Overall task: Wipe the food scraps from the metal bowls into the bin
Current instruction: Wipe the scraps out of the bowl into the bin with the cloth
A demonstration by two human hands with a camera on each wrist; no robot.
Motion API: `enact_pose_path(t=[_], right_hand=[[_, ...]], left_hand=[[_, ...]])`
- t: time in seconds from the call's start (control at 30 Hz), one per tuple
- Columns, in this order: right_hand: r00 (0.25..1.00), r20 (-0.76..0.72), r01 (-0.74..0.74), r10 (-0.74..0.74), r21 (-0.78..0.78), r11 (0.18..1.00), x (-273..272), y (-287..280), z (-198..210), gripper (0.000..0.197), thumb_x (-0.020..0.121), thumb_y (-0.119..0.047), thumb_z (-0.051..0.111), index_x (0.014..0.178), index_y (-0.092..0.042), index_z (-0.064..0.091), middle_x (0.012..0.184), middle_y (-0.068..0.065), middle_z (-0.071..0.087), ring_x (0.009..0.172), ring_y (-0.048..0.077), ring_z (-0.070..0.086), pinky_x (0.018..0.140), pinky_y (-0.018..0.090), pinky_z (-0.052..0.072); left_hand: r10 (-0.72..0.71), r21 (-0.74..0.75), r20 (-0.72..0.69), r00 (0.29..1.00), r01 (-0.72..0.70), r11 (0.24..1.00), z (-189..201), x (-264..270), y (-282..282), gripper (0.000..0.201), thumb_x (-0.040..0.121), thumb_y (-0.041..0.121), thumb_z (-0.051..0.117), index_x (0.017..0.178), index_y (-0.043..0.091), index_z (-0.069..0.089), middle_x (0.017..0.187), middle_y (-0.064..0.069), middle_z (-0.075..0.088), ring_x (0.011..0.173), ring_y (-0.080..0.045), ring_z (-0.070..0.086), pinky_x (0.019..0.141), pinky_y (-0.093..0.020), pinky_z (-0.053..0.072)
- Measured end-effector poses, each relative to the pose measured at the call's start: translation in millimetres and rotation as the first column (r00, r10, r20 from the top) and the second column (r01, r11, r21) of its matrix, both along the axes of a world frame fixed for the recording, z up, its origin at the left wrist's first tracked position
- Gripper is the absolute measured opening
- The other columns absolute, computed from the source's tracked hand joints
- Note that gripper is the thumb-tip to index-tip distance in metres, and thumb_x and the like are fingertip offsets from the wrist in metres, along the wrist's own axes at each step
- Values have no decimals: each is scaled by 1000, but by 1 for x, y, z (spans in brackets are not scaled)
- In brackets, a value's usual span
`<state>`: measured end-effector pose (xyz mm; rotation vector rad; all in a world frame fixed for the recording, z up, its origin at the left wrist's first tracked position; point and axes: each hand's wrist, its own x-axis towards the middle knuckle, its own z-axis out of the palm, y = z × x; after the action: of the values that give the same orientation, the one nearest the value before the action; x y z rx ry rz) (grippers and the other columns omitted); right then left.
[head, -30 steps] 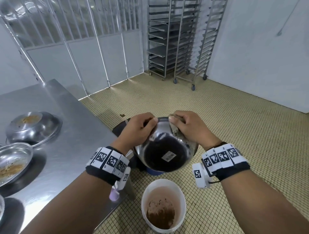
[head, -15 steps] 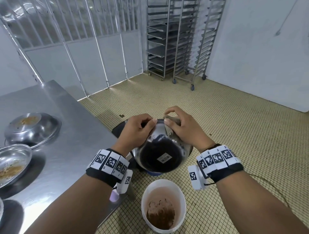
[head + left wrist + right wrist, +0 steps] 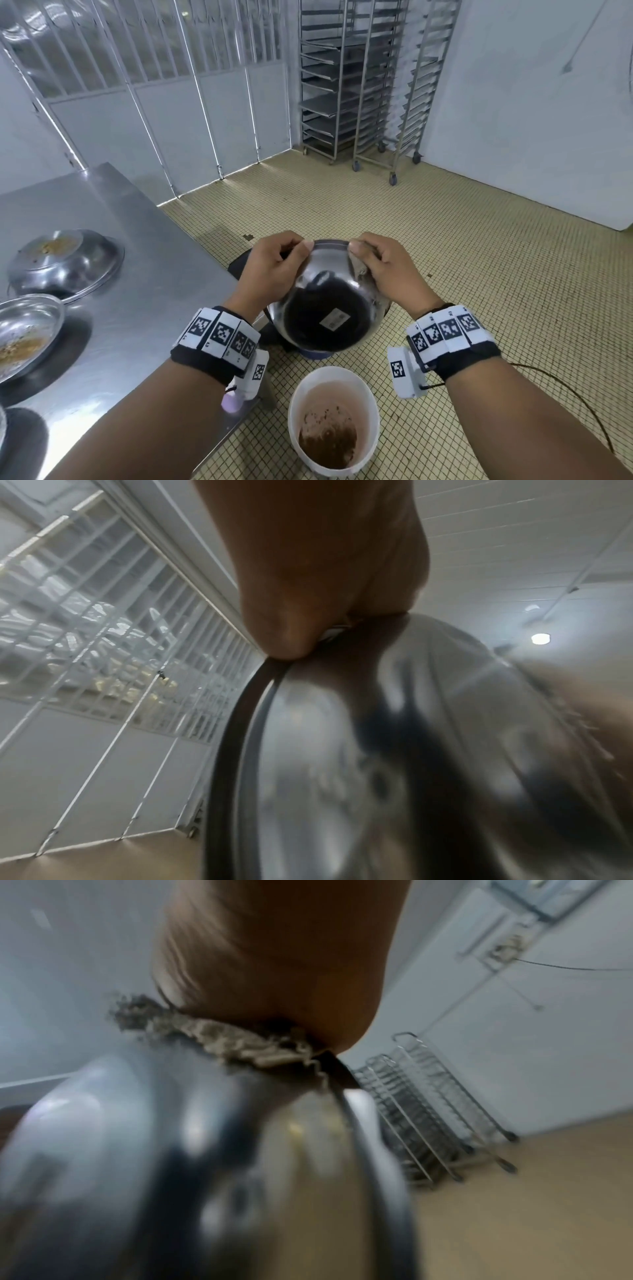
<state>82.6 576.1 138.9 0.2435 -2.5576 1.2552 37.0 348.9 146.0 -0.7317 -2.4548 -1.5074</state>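
Overhead, a round metal bowl [image 3: 325, 308] is tilted above the white bin [image 3: 334, 418], its rim gripped by the left hand [image 3: 274, 270], while a frayed beige cloth [image 3: 358, 265] is pinched against it by the right hand [image 3: 390, 274].

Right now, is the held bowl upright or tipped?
Tipped: the bowl shows its labelled underside to the head camera, mouth facing away.

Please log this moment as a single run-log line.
left hand: grips bowl rim | right hand: presses cloth on rim | bowl: tilted, base toward camera | bucket: scraps inside

The right hand [image 3: 390, 274] with its cloth [image 3: 359, 265] has apparently shifted slightly along the bowl [image 3: 325, 308] rim.
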Motion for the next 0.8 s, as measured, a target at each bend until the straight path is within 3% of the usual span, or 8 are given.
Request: enact_pose_path(t=[0.1, 0.23, 0.33, 0.47, 0.53, 0.7, 0.8], right_hand=[[998, 29, 64, -59, -190, 980, 2, 7, -14, 42, 96, -64, 47, 81, -29, 64, 74, -5, 64, 73, 19, 62, 78, 38, 51], [999, -12, 49, -49, 23, 999, 3, -1, -2, 29, 103, -49, 46, 83, -33, 61, 75, -10, 62, 71, 9, 59, 69, 25, 45], [998, -62, 20, -12, 132, 991, 0, -6, 9, 28, 106, -40, 50, 90, -22, 66, 77, -7, 65, 72, 12, 61, 67, 26, 48], [994, 36, 112, -106, -276, 955, 1, 4, -4, 36, 106, -39, 51, 89, -11, 67, 78, 0, 64, 72, 14, 58, 77, 32, 48], [990, 61, 140, -126, -378, 915, 2, 5, -9, 34, 106, -35, 51, 87, -12, 66, 74, -1, 62, 69, 14, 57, 75, 34, 47], [993, 7, 118, -122, -314, 942, -3, 7, -2, 30, 104, -35, 55, 78, -24, 67, 68, -5, 60, 65, 18, 55, 73, 37, 47], [995, -27, 88, -92, -117, 989, -6, 2, 10, 31, 103, -37, 57, 74, -31, 64, 70, -6, 62, 67, 17, 57, 71, 34, 47]], left_hand=[[63, 77, 62, 996, -68, 995, -4, 0, -5, 27, 104, 21, 61, 82, 9, 71, 56, 7, 59, 48, -1, 50, 49, -13, 40], [1, -17, 11, 1000, -1, 1000, -3, 4, 0, 26, 105, 21, 60, 83, 10, 69, 58, 8, 58, 49, -1, 53, 49, -12, 41], [-45, -73, -37, 998, 42, 996, 2, 2, 4, 24, 104, 23, 61, 87, 9, 71, 62, 4, 62, 52, -1, 55, 50, -14, 43], [89, 168, 47, 995, -96, 981, 1, -6, -4, 25, 104, 20, 62, 84, 10, 72, 59, 4, 61, 51, -8, 52, 48, -16, 40], [138, 208, 97, 986, -156, 966, -2, -6, -7, 24, 105, 20, 61, 84, 12, 71, 56, 8, 58, 49, -7, 51, 48, -17, 41], [24, -51, -28, 999, -25, 998, 0, -4, -11, 29, 108, 27, 51, 81, 22, 60, 55, 5, 61, 47, -4, 59, 50, -15, 45], [-6, -171, -91, 996, -9, 985, 9, -6, -7, 25, 107, 34, 53, 90, 20, 65, 63, 8, 62, 55, -6, 60, 54, -20, 48]])
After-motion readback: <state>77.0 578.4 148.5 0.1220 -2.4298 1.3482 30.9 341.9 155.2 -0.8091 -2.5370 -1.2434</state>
